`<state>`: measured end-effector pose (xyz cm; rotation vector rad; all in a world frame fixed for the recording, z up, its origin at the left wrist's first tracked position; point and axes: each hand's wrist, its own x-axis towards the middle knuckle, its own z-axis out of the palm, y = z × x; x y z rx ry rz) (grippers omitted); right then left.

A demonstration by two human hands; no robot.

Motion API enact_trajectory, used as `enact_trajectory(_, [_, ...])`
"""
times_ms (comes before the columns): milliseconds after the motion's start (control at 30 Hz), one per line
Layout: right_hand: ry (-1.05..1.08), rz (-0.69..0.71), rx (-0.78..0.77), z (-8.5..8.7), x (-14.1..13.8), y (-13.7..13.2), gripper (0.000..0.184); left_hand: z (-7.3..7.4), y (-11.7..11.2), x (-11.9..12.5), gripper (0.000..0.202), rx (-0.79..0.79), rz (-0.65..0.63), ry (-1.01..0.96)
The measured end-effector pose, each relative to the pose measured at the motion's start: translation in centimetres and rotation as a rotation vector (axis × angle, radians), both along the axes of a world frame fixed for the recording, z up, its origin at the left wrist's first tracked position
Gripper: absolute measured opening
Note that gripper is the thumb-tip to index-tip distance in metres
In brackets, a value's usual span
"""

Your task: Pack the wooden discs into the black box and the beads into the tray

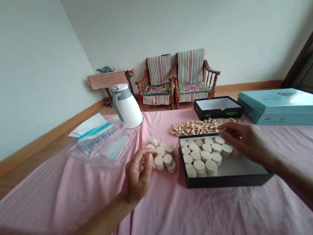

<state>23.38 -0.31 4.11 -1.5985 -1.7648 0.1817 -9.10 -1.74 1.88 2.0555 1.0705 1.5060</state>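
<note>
Your left hand [140,172] is raised above the pink cloth [168,218], forearm rising from the lower left; fingers bent, thumb and index fingertips brought near one another. Cannot tell whether a disc is gripped between them. Those fingertips sit at the near-left edge of the loose cluster of cream discs [167,160], some stacked, which stands on the cloth just left of the black tray [228,181].

Your right hand [244,141] reaches in from the right, back of the hand upward, wrist over the tray's right side, fingers pointing left over its far rim. Thumb and fingers converge beside the heap of tan nut-like pieces [194,127]; cannot tell if they pinch one. Stacked discs [206,155] fill the tray's left and far portions; its near-right floor is bare.
</note>
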Motion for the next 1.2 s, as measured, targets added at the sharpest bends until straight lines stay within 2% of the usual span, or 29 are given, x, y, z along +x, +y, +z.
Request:
enact_trajectory(100, [-0.179,0.21,0.018,1.5,-6.5,2.8,0.018,-1.1,2.3,-1.4,0.023,-0.117,0.06,-0.173])
enact_trajectory(233, [-0.39,0.497,-0.019,1.6,-13.4,8.2,0.026,-2.4,3.5,-2.7,0.027,-0.131,0.088,-0.225])
enact_trajectory(367, [-0.636,0.676,-0.131,0.4,-17.6,13.0,0.043,-3.3,3.8,-3.3,0.027,-0.142,0.083,-0.196])
enact_trajectory(500, [-0.805,0.822,-0.254,-1.0,-19.6,15.2,0.048,-3.3,3.9,-3.5,0.029,-0.16,0.086,-0.216])
enact_trajectory(600, [-0.862,0.879,-0.286,-1.8,-20.0,15.5,0.039,-3.0,3.9,-3.5,0.029,-0.168,0.092,-0.2])
enact_trajectory(733, [-0.867,0.885,-0.267,-2.3,-20.3,15.4,0.031,-2.9,3.8,-3.4,0.031,-0.177,0.107,-0.183])
enact_trajectory(900, [-0.854,0.858,-0.249,-2.2,-20.4,15.3,0.028,-3.0,4.1,-3.3,0.031,-0.174,0.152,-0.148])
enact_trajectory(967, [-0.842,0.836,-0.23,-1.3,-19.7,15.0,0.03,-3.1,4.2,-3.3,0.031,-0.177,0.17,-0.142])
enact_trajectory(1033, [-0.794,0.786,-0.196,0.3,-18.1,14.4,0.032,-3.2,4.3,-3.3,0.031,-0.181,0.182,-0.138])
enact_trajectory(1133, [-0.679,0.697,-0.163,3.6,-14.0,12.3,0.033,-3.4,4.4,-3.4,0.03,-0.165,0.185,-0.125])
enact_trajectory(1200, [-0.688,0.667,-0.173,5.6,-10.5,10.0,0.028,-3.4,4.5,-3.6,0.029,-0.137,0.196,-0.105])
